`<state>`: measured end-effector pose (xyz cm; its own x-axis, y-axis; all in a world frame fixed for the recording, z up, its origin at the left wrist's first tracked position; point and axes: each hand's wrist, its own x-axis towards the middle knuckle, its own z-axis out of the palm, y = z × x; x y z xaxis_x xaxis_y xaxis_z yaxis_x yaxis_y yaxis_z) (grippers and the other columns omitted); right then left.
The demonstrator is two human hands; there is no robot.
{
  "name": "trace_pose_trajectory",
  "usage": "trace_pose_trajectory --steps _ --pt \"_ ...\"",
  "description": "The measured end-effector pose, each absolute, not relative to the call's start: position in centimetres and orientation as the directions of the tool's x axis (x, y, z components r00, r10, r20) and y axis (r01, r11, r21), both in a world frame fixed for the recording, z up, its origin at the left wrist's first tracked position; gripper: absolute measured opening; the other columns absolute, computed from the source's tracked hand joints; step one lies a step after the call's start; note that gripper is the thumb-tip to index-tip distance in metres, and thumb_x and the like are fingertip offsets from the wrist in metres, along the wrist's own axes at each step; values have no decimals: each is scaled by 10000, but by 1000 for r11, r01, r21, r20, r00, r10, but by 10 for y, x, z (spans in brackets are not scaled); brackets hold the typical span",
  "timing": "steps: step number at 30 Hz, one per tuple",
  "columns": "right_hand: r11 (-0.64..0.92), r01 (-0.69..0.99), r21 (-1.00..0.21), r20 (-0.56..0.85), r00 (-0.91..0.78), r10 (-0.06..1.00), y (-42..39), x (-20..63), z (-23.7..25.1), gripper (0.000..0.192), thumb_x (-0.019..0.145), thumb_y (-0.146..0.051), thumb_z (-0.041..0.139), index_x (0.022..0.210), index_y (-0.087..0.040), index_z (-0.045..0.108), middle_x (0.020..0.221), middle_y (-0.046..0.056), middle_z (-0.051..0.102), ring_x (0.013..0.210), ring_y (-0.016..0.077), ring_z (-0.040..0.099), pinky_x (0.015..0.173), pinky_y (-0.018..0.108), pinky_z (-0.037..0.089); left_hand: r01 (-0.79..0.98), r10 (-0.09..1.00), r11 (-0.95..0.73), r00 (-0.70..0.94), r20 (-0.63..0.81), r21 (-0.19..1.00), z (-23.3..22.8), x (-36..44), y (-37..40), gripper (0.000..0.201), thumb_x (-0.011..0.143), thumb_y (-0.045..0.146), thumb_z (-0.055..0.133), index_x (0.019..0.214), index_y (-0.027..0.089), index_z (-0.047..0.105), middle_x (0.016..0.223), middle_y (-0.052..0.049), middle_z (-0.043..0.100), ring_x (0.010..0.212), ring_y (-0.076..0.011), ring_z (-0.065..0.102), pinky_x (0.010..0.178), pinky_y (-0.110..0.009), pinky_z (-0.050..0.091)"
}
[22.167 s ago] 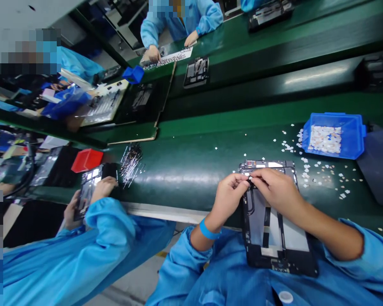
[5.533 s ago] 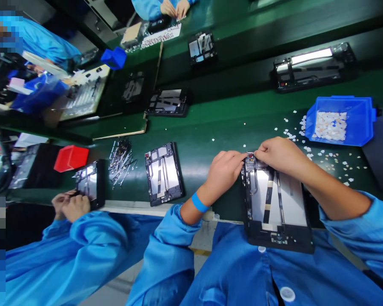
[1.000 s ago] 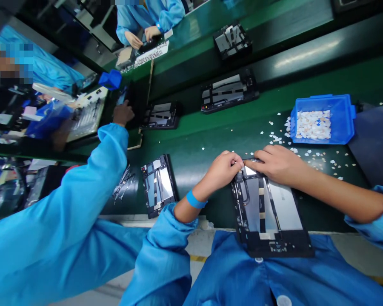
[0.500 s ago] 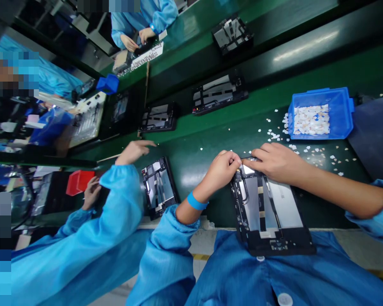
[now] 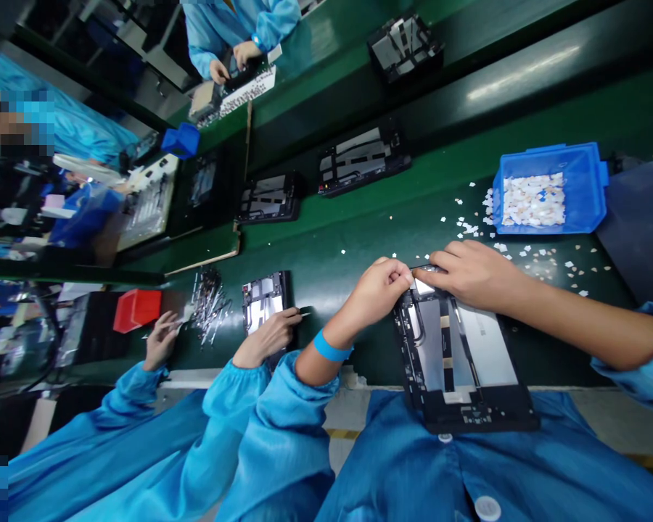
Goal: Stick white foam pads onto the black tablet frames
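An opened tablet (image 5: 490, 348) with bare inner parts and dark ribbon cables lies in front of me, its near end over the table edge by my body. My left hand (image 5: 384, 286) is closed in a pinch at its upper left corner; whatever is between the fingertips is too small to make out. At the top edge my right hand (image 5: 473, 275) grips the tablet, one digit stretched toward the left fingertips and the other fingers bent over the edge. The fingertips of both hands nearly meet.
A blue bin (image 5: 582, 192) holds small white pieces, with more scattered around it. Other opened tablets (image 5: 359, 159) lie farther back. At left, a co-worker's hand (image 5: 269, 337) is over another tablet (image 5: 264, 290), near a pile of thin metallic pieces (image 5: 210, 304) and a red bin (image 5: 136, 310).
My hands and the tablet stay nearly in place. The co-worker's arm at left has swung down toward me onto their tablet, uncovering the pile of thin pieces.
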<state>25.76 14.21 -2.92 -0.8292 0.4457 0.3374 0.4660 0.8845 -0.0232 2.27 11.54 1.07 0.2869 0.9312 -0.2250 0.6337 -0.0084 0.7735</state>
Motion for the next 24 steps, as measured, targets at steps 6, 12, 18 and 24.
trace_pose_trajectory --steps 6,12,18,24 --pt "885 465 -4 342 -831 438 143 258 -31 329 992 -144 530 1249 -218 720 899 83 645 801 220 426 681 365 218 701 946 -56 265 -187 711 3 25 117 130 942 149 601 828 187 650 845 -14 631 832 -171 561 767 -297 444" --pt "880 474 17 331 -834 442 143 258 -34 339 989 -163 549 1276 -245 710 944 84 668 819 226 442 685 371 234 712 950 -45 248 -191 700 -1 25 120 154 934 127 588 803 190 640 817 -8 621 835 -175 556 760 -298 438" --pt "880 475 11 344 -828 443 142 258 -33 331 982 -155 557 1262 -235 714 958 87 671 817 229 438 681 374 234 707 954 -38 235 -185 706 -4 25 119 145 942 144 591 815 187 645 803 -6 611 815 -174 546 734 -296 426" --pt "880 474 10 346 -828 442 142 258 -32 331 981 -152 563 1266 -229 713 949 84 665 814 234 435 682 376 234 717 960 -46 224 -168 695 -6 25 118 156 951 145 601 807 187 645 793 -4 611 815 -176 543 740 -300 416"
